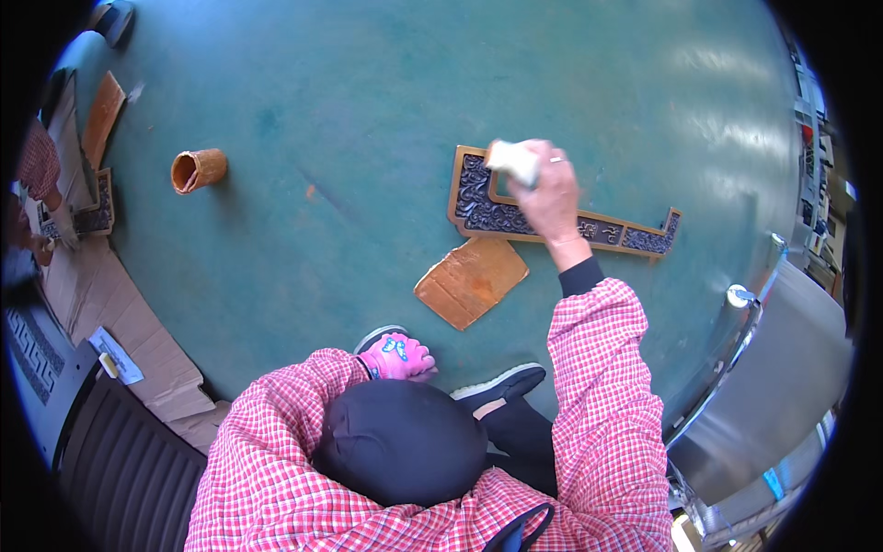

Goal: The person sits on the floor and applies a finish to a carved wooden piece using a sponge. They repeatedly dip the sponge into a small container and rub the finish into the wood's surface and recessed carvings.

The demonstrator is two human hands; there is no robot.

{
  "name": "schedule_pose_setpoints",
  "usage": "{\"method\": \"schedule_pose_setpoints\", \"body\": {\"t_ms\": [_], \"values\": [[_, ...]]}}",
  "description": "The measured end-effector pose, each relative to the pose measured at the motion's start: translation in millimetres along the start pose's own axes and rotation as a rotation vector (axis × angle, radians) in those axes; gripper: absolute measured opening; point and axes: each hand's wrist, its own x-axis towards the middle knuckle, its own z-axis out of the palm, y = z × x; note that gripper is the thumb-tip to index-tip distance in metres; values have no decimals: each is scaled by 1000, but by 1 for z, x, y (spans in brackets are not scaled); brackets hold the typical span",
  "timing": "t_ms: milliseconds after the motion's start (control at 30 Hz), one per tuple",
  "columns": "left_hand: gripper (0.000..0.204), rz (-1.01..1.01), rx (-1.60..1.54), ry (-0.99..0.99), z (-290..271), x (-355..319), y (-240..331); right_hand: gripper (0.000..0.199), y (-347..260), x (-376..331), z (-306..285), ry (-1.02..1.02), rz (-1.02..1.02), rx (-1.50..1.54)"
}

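My right hand point(549, 189), bare and blurred by motion, grips a whitish pad point(513, 161). The pad is at the wide left end of a carved dark panel with a gold-brown frame point(478, 207), and I cannot tell whether it touches the panel. This panel narrows into a long arm toward the right, ending in a short upturned tip. Part of the frame is hidden behind the hand. In a pink glove with a blue butterfly, my left hand point(395, 357) rests low beside my shoe, fingers curled in. Its palm is hidden; nothing shows in it.
A brown cardboard piece point(472, 283) lies against the panel's near edge. Left of it, a brown tube point(199, 171) lies on the green floor point(349, 83). Another person's hand point(64, 225) works at far left beside cardboard sheets point(120, 304). Shiny metal equipment point(782, 331) stands right.
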Motion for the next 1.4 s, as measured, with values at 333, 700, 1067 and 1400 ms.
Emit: {"method": "schedule_pose_setpoints", "body": {"t_ms": [333, 700, 1067, 1400], "values": [[32, 8, 10, 111, 6, -3, 0, 41, 22, -30, -1, 108, -25, -31], [30, -9, 35, 87, 3, -1, 2, 45, -21, -39, 15, -134, -478, 26], [29, -3, 30, 100, 6, -4, -1, 44, -17, -43, 10, 103, -199, -39], [30, -1, 15, 85, 2, -1, 2, 46, -12, -55, 14, 12, -363, -19]]}}
